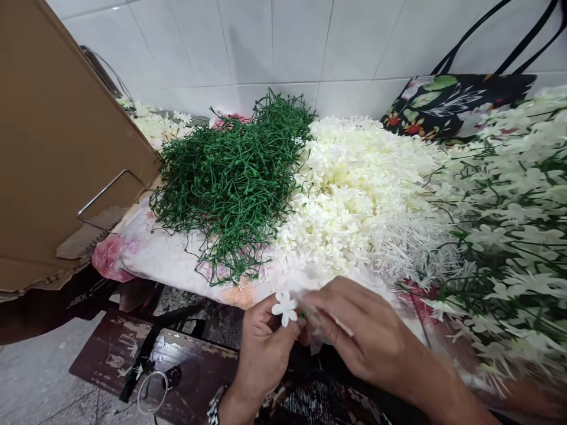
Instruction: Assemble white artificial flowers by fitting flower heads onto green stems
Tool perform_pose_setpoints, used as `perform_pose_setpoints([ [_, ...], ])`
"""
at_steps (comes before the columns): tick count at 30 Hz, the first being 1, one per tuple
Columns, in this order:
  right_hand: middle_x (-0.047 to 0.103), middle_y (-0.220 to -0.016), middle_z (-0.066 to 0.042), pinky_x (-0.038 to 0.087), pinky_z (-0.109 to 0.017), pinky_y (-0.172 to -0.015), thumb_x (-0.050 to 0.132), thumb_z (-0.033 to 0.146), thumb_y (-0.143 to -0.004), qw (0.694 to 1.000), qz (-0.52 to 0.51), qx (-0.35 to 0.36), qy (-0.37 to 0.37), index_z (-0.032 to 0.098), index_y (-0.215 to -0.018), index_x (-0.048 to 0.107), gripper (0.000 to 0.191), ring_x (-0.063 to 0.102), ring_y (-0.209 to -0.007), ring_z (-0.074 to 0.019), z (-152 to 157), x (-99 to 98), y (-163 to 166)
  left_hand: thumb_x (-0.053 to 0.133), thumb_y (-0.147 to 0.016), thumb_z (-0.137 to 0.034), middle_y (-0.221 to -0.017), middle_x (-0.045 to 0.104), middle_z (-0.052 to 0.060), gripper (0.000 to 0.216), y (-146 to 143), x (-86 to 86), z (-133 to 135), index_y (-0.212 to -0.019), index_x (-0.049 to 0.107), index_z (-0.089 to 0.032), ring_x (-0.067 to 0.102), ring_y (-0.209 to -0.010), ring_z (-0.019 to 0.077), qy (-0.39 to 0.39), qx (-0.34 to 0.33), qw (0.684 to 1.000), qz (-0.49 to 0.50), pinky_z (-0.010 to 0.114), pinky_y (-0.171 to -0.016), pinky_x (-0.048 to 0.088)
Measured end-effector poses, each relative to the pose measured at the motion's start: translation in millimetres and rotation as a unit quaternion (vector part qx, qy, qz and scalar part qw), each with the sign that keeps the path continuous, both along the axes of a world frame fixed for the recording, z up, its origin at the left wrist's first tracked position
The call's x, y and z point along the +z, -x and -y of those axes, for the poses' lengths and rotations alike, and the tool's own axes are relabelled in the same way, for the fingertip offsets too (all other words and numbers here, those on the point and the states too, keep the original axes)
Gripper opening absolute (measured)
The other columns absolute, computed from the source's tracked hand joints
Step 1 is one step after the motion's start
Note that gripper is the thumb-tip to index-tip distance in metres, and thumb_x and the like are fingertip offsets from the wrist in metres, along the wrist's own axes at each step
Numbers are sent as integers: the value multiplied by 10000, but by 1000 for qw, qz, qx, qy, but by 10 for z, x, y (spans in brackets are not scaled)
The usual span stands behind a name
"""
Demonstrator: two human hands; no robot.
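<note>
My left hand [263, 345] is closed in a pinch on a small white artificial flower [284, 308], held up near the table's front edge. My right hand [358, 330] meets it from the right, fingers curled and pinched at the flower's base, where a bit of green stem shows. What else the right fingers hold is blurred. Just behind the hands lie a heap of loose cream-white flower heads [358, 195] and a tangled pile of green plastic stems [234, 177], both on a floral cloth [146, 248].
Assembled white-flower sprays [514, 218] cover the right side. A brown cardboard sheet [57, 147] with a metal wire handle leans at the left. A black floral bag [447, 103] rests against the white tiled wall. A dark wooden board [177, 366] lies below.
</note>
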State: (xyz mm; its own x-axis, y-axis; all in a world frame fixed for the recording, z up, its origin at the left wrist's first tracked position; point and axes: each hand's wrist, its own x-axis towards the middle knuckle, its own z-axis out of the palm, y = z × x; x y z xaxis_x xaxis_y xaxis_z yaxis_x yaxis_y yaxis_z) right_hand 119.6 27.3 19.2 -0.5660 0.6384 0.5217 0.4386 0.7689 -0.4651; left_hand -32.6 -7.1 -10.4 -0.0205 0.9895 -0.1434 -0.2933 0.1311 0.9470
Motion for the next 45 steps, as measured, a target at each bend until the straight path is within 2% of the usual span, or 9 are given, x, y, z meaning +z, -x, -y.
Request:
perform_pose_setpoints([
  [5, 569, -757, -68, 358, -322, -654, 502, 52, -838, 979, 177, -48, -93, 151, -733, 601, 175, 456, -743, -196, -380, -86, 177, 644, -738, -105, -806, 620, 16, 77, 142, -86, -38, -678, 643, -153, 592, -560, 96, -92, 63, 993, -27, 223, -557, 494],
  [10, 571, -740, -58, 297, -319, -646, 600, 61, -784, 958, 246, -47, -138, 162, -673, 585, 150, 442, -755, -199, -533, -193, 342, 604, -765, -121, -706, 610, -22, 84, 175, -110, -90, -697, 601, -170, 450, -432, 44, -67, 90, 994, -18, 165, -409, 354],
  [17, 585, -746, -61, 304, -317, -678, 460, 57, -858, 981, 158, -46, -106, 153, -741, 588, 198, 438, -743, -186, -429, -117, 171, 601, -737, -117, -719, 615, -9, 87, 161, -90, -219, -778, 644, -181, 542, -628, 109, -69, 125, 977, -158, 208, -571, 415],
  [24, 581, -712, -39, 338, -306, -662, 403, 88, -906, 993, 88, -50, -60, 158, -797, 548, 194, 463, -689, -163, -283, -65, -6, 550, -757, -64, -724, 625, -6, 152, 9, 19, -348, -741, 650, -177, 602, -716, 124, -182, 53, 946, -262, 220, -676, 466],
  [29, 586, -738, -18, 402, -259, -652, 497, 104, -886, 987, -10, -158, -36, 173, -866, 532, 80, 526, -698, -137, -149, -41, -317, 541, -753, -46, -711, 605, -4, 146, -84, 34, -323, -747, 613, -172, 592, -681, 120, -223, 27, 922, -315, 210, -634, 455],
  [34, 585, -754, -13, 426, -261, -655, 517, 130, -875, 976, -15, -216, 7, 190, -875, 539, 64, 550, -717, -141, 17, -156, -519, 464, -693, 16, -708, 573, 19, 258, -239, 49, -295, -798, 612, -168, 563, -630, 147, -265, -82, 842, -463, 246, -562, 409],
  [40, 575, -719, -20, 426, -288, -661, 488, 124, -889, 976, -23, -213, 25, 184, -860, 553, 93, 527, -700, -149, 116, -257, -476, 455, -631, 8, -667, 556, 23, 242, -390, 20, -338, -690, 569, -196, 495, -540, 170, -280, -78, 699, -653, 297, -480, 292],
  [42, 581, -739, -30, 432, -293, -668, 481, 123, -892, 976, -26, -214, 28, 184, -869, 562, 104, 531, -716, -155, 116, -248, -468, 459, -653, 8, -645, 537, 15, 231, -384, -7, -353, -663, 555, -201, 474, -526, 158, -287, -63, 710, -640, 290, -484, 294],
  [45, 580, -771, -43, 442, -292, -674, 461, 113, -895, 977, -29, -210, 36, 180, -880, 574, 133, 536, -741, -159, 99, -219, -471, 470, -715, -7, -656, 525, 3, 217, -324, -26, -370, -717, 569, -200, 492, -564, 139, -283, -44, 786, -548, 254, -527, 353],
])
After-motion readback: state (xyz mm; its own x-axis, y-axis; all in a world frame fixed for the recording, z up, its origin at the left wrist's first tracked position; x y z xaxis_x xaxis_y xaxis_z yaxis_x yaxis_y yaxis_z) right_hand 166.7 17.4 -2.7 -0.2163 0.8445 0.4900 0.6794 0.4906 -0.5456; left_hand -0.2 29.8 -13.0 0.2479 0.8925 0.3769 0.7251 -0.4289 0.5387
